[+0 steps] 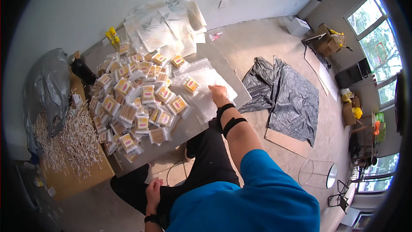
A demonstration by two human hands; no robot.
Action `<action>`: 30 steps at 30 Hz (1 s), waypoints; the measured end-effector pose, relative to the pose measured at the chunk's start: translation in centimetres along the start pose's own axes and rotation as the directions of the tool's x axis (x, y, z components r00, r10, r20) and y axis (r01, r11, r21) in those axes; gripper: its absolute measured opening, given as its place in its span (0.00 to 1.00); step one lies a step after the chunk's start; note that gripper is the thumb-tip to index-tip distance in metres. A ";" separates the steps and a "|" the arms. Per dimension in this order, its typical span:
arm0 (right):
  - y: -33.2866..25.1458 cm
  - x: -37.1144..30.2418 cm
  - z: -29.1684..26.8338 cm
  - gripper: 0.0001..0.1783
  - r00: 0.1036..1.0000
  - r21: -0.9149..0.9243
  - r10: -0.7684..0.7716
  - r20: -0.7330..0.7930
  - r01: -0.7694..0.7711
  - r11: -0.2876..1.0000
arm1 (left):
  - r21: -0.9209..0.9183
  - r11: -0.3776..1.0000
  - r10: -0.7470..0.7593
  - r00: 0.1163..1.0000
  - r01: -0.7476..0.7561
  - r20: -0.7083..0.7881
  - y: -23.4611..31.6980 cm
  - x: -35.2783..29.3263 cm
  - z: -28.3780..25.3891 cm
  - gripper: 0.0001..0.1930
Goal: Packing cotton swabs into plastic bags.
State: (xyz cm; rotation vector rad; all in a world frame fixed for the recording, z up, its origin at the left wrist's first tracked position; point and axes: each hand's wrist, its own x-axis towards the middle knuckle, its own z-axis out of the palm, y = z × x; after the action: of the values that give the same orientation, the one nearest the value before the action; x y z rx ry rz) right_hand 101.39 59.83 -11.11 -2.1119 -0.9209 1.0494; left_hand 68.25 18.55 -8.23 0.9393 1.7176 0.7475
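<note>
My right hand [218, 94] reaches over the right end of the table, its fingers bent together on a clear plastic bag [213, 87] in a flat stack. Just left of those fingers, a packet of cotton swabs [191, 85] with a yellow and white label lies on the bags. My left hand [153, 191] rests low by my thigh, fingers loosely curled and a little apart, with nothing visible in it. A large heap of bagged swab packets [141, 99] covers the middle of the table.
Loose swabs [71, 146] pile on a cardboard box [79, 181] at the left, beside a grey plastic bag [48, 88] and a black bottle [82, 71]. Yellow glue sticks [112, 35] and a patterned sheet [165, 25] lie at the back. Black plastic sheeting [294, 99] covers floor at right.
</note>
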 end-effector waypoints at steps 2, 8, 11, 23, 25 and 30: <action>-0.9 1.1 -0.5 0.16 1.000 0.074 -0.025 -0.002 0.025 0.997 | 0.031 0.999 0.012 1.000 -0.012 0.002 0.7 0.1 0.1 0.14; -4.9 2.4 -1.5 0.08 0.939 0.427 0.099 0.330 -0.242 0.871 | 0.048 0.999 -0.010 0.999 0.008 0.032 -0.4 0.9 0.3 0.13; -5.4 4.6 -1.6 0.12 0.894 0.677 -0.017 0.448 -0.327 0.659 | 0.131 0.991 0.005 0.998 -0.012 0.055 -1.0 1.8 1.0 0.13; -3.0 -0.9 -0.1 0.31 0.989 -0.330 -0.013 -0.144 -0.036 0.943 | 0.343 0.939 -0.036 0.993 -0.003 0.108 -0.4 1.6 1.0 0.14; -2.6 -0.9 0.0 0.26 0.986 -0.387 -0.103 -0.128 0.047 0.921 | 0.357 0.934 -0.026 0.993 -0.018 0.119 -0.4 1.8 1.2 0.14; -2.4 1.2 -0.9 0.13 0.975 -0.137 -0.154 -0.160 0.133 0.982 | 0.304 0.952 0.001 0.996 -0.027 0.087 -0.7 1.9 1.3 0.13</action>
State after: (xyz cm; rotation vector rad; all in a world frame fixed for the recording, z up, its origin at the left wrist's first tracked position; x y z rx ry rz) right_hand 101.91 61.99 -9.34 -2.1616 -1.0612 0.7428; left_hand 68.95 19.85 -10.11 1.1775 1.7817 0.4484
